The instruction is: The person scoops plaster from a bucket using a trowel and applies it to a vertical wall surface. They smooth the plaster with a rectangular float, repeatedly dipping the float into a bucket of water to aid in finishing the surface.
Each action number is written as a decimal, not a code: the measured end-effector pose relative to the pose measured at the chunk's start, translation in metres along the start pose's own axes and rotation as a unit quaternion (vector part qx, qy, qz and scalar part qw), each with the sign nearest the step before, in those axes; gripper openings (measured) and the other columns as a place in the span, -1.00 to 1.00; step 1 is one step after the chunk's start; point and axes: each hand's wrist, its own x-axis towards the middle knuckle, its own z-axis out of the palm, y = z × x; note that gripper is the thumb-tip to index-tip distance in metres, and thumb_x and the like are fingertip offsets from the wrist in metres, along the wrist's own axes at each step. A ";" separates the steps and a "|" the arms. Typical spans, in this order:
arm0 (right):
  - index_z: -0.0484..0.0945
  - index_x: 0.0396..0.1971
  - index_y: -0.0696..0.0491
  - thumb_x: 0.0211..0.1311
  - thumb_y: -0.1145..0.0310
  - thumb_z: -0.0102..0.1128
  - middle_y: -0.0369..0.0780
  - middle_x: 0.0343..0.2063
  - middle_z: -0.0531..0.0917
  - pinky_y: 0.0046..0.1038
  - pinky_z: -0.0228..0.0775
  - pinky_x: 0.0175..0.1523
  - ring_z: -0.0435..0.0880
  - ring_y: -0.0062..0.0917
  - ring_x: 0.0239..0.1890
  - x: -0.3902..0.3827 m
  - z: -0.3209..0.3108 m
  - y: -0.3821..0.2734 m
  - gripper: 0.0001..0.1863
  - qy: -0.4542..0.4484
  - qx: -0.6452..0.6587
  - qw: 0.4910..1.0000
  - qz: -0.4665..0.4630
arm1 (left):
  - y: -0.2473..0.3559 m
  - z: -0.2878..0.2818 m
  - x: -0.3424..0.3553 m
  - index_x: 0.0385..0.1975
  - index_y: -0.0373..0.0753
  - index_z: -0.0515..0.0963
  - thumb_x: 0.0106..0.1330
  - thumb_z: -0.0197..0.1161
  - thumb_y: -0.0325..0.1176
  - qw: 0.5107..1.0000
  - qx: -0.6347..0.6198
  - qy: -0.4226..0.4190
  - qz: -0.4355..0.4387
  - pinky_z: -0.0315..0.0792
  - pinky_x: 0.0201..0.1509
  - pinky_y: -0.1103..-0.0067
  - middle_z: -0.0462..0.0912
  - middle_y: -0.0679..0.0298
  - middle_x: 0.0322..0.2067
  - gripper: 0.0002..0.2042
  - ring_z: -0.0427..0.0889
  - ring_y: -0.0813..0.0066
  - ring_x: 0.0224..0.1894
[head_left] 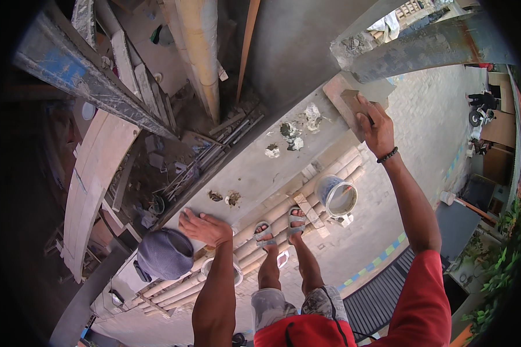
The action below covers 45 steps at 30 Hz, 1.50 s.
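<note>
My right hand (377,130) is closed round the handle of a flat plastering float (344,104). The float lies against the far right end of a grey cement ledge (255,168). My left hand (205,227) rests with fingers stretched on the near left part of that ledge, holding nothing. Just below it is a dark grey cap (165,253); whether someone wears it I cannot tell. Between my hands, several white and grey lumps of mortar (292,136) sit on the ledge, with brownish lumps (231,198) closer to my left hand.
My sandalled feet stand on bamboo poles (249,243) beside the ledge. A bucket (338,198) of grey liquid is right of them; another bucket (234,272) is partly behind my left forearm. Paving (422,127) lies far below. Beyond the ledge are planks (98,191) and a bamboo post (200,52).
</note>
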 end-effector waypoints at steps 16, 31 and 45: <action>0.47 0.14 -0.02 0.17 0.51 0.12 -0.09 -0.33 0.54 -0.26 0.43 -0.14 0.58 -0.17 -0.30 0.016 0.009 0.001 -0.52 0.032 0.033 0.999 -0.014 | -0.003 0.002 -0.003 0.20 -0.28 0.25 0.43 -0.20 -0.25 1.000 -0.006 0.001 -0.006 0.03 0.27 0.08 0.22 -0.03 0.23 -0.59 0.18 -0.07 0.25; 0.66 -0.17 0.13 0.07 0.50 0.10 -0.06 -0.15 0.67 -0.34 0.46 0.05 0.65 -0.25 -0.12 0.166 -0.042 -0.061 -0.70 -0.211 -0.200 0.946 -0.141 | -0.003 -0.001 0.000 0.19 -0.33 0.25 0.44 -0.22 -0.23 1.000 -0.011 -0.009 -0.003 0.02 0.26 0.06 0.22 -0.07 0.21 -0.57 0.17 -0.07 0.24; 0.66 -0.12 0.03 0.05 0.46 0.19 -0.10 -0.04 0.58 -0.31 0.36 0.16 0.55 -0.26 0.03 0.184 0.026 -0.083 -0.67 -0.417 -0.250 0.869 -0.091 | -0.003 -0.001 0.002 0.22 -0.26 0.23 0.42 -0.18 -0.27 1.000 -0.023 0.002 -0.010 0.06 0.24 0.08 0.23 -0.04 0.20 -0.59 0.19 -0.06 0.24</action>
